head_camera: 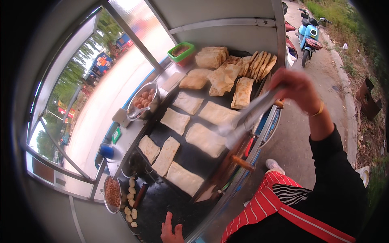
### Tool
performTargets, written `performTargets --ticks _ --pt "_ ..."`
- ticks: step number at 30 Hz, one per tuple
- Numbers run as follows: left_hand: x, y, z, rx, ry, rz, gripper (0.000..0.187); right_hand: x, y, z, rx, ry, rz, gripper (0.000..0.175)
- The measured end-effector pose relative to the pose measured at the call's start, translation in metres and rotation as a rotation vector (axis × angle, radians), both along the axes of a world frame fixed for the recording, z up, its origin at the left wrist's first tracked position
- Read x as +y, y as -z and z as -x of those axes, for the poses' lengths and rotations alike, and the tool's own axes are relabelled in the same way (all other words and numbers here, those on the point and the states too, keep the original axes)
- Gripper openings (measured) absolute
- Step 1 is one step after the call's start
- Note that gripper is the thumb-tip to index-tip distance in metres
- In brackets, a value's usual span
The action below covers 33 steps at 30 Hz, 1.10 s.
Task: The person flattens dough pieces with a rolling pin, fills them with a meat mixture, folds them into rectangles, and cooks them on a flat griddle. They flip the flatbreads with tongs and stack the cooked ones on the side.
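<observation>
My right hand (293, 89) grips a pair of metal tongs (253, 112), blurred by motion, whose tips are over the right edge of a black griddle (193, 117). Near those tips lie two pale rectangular filled flatbreads, one in the middle (206, 139) and one farther back (219, 113). Several more pale pieces rest on the griddle, including a lightly spotted one (166, 156) and one at the near corner (184, 178). Low in the picture, my left hand (172, 232) holds nothing, fingers apart, beside the dark worktop (164, 200).
Browned flatbreads (222, 79) are piled at the griddle's back. On the left stand a bowl of eggs (144, 98) with a strainer ladle, a blue cup (106, 151) and a bowl of filling (112, 192). Dough pieces (131, 190) lie beside a rolling pin (140, 195). Wooden handles (243, 163) jut out right.
</observation>
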State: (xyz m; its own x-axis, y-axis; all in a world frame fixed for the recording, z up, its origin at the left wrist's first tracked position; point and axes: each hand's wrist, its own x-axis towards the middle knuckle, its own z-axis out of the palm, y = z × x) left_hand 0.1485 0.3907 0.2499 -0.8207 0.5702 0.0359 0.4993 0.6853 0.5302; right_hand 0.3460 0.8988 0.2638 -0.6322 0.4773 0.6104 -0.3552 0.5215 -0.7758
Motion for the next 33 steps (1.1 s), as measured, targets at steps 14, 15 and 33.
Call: performTargets --ticks 14,15,33 --pt "0.439 0.084 0.007 0.409 0.132 -0.157 0.035 0.273 0.064 -0.011 -0.461 -0.065 0.575 0.037" --pt "0.473 0.090 0.017 0.439 0.176 -0.152 0.035 0.288 0.064 -0.009 -0.538 -0.072 0.497 0.034" --pt "0.651 0.096 0.112 -0.152 -0.223 0.419 0.126 0.300 0.109 0.002 -0.598 -0.019 0.315 0.024"
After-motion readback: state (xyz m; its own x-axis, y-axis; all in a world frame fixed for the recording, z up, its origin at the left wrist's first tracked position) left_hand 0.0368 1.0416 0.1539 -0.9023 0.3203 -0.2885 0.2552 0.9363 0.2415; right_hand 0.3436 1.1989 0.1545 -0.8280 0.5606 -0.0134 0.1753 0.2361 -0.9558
